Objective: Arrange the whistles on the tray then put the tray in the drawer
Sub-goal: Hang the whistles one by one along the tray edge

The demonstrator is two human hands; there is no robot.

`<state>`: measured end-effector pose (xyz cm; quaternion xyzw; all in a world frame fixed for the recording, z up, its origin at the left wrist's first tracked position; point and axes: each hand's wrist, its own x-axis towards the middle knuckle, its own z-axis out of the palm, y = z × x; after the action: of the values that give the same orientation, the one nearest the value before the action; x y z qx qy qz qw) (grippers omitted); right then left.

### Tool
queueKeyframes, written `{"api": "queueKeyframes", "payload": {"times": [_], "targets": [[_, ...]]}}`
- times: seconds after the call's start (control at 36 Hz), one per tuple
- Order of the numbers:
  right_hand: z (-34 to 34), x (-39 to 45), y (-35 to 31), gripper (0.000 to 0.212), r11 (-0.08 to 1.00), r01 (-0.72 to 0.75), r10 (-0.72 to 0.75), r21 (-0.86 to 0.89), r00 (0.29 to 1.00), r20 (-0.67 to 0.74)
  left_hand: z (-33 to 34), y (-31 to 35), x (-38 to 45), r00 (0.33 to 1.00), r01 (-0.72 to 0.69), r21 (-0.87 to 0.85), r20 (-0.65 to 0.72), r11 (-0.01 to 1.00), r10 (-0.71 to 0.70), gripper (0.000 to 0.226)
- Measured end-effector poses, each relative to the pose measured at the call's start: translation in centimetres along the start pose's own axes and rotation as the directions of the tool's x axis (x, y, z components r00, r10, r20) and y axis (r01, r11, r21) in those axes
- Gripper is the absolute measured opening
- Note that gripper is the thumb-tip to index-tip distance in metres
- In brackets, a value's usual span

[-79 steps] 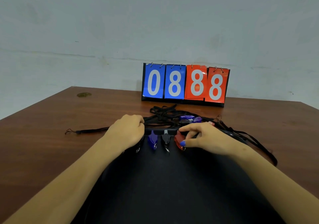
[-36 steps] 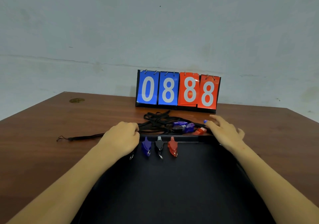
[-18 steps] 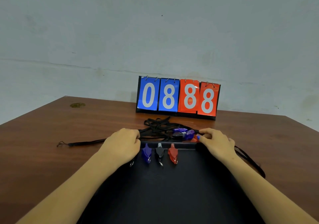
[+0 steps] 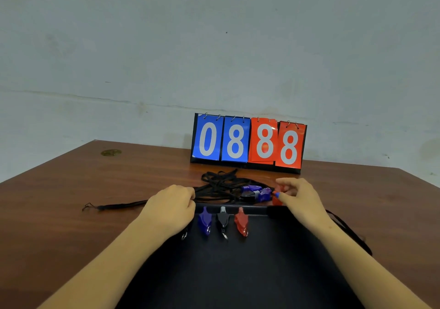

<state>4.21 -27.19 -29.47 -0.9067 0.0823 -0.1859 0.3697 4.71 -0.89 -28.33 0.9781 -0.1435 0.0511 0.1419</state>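
Observation:
A black tray (image 4: 238, 273) lies on the table in front of me. Along its far edge sit a purple whistle (image 4: 205, 220), a black whistle (image 4: 222, 220) and a red whistle (image 4: 241, 220). Just beyond the tray, a pile of purple and black whistles (image 4: 256, 192) lies among tangled black lanyards (image 4: 221, 186). My right hand (image 4: 297, 196) pinches a red whistle (image 4: 277, 198) at the right end of that pile. My left hand (image 4: 170, 207) rests curled on the tray's far left corner; what it holds is hidden.
A flip scoreboard (image 4: 248, 143) reading 0888 stands at the back of the brown table (image 4: 71, 201), close behind the lanyards. One lanyard trails left (image 4: 114, 206) and another runs along the tray's right side (image 4: 350, 235). A wall rises behind the table.
My right hand left the red whistle on the tray, reached to the pile beyond the tray and took hold of another red whistle. My left hand stayed put.

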Motion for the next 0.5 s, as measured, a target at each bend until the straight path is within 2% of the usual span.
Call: {"api": "queueKeyframes", "payload": {"times": [0.14, 0.28, 0.42, 0.5], "targets": [[0.0, -0.22, 0.16, 0.027, 0.997, 0.065, -0.058, -0.043, 0.988, 0.142, 0.03, -0.05, 0.01, 1.0, 0.005, -0.011, -0.019, 1.0, -0.005, 0.031], [0.02, -0.08, 0.29, 0.021, 0.988, 0.096, -0.071, -0.124, 0.979, 0.193, 0.27, -0.05, 0.12, 1.0, 0.006, -0.004, -0.028, 1.0, -0.007, 0.029], [0.06, -0.14, 0.47, 0.029, 0.96, 0.145, -0.099, -0.238, 0.976, 0.195, 0.4, -0.14, 0.14, 1.0, 0.004, -0.015, -0.031, 1.0, -0.004, 0.029], [0.19, -0.43, 0.46, 0.037, 0.945, 0.143, -0.059, -0.294, 0.959, 0.278, 0.49, -0.32, 0.17, 1.0, 0.002, -0.023, -0.03, 1.0, -0.003, 0.029]]}}
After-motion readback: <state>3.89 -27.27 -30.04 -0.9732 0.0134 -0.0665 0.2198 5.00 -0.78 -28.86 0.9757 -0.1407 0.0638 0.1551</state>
